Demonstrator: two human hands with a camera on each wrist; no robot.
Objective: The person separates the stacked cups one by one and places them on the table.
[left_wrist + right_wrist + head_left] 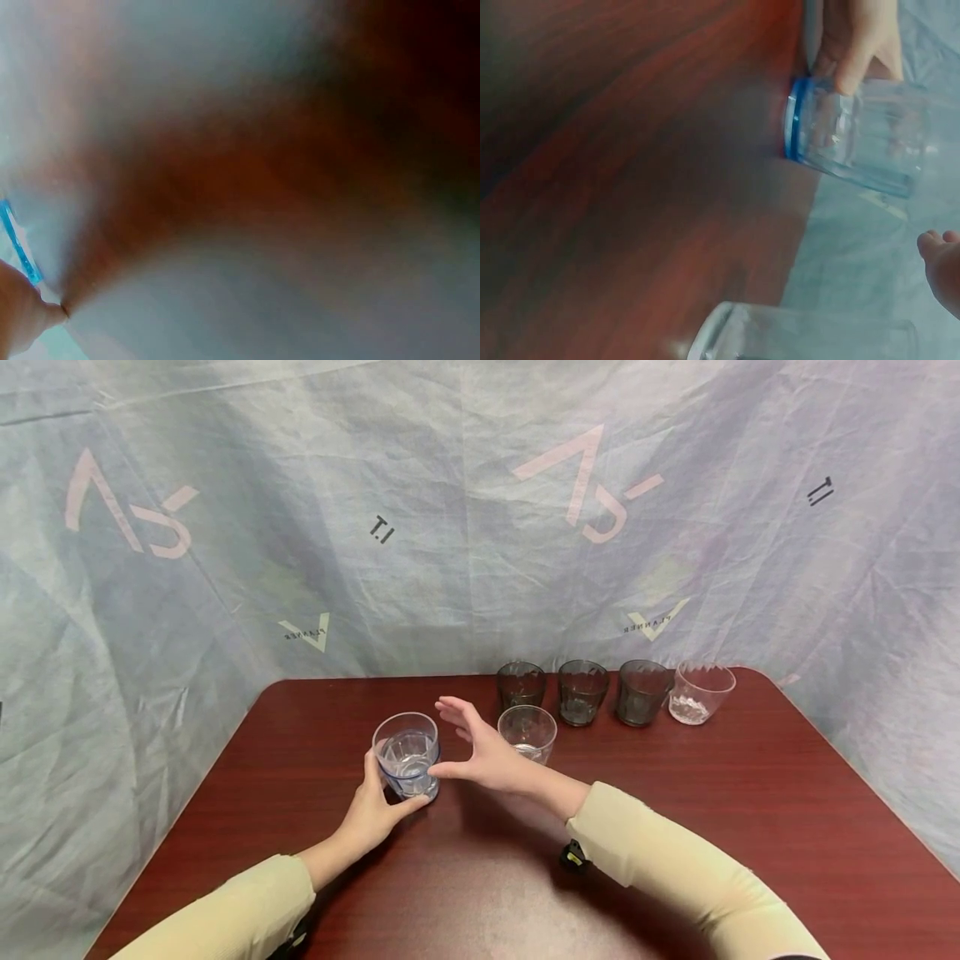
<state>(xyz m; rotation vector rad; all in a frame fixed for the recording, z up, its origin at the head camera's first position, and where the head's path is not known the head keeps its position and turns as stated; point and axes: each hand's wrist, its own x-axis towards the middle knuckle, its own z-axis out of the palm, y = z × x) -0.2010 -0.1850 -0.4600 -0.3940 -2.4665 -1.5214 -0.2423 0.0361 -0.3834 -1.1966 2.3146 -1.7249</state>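
Observation:
My left hand (pixel 369 814) grips a blue-tinted glass (pixel 411 787) low on its side, thumb in front. A clear rim (pixel 406 720) stands above the blue one, as if a clear glass sits nested inside. In the right wrist view the blue base (pixel 798 120) is near the table, with left fingers round the side. My right hand (pixel 487 756) is held beside it, fingers spread and holding nothing. Its fingertips (pixel 939 251) appear apart from the glass in the right wrist view. Just behind the right hand stands another clear glass (pixel 527 720). The left wrist view is mostly blurred.
Along the back of the dark red table (pixel 300 727) stand three smoky grey glasses (pixel 521 683), (pixel 582 692), (pixel 643 692) in a row. A clear glass (pixel 702 689) stands at their right end. A printed cloth (pixel 450 577) hangs behind the table.

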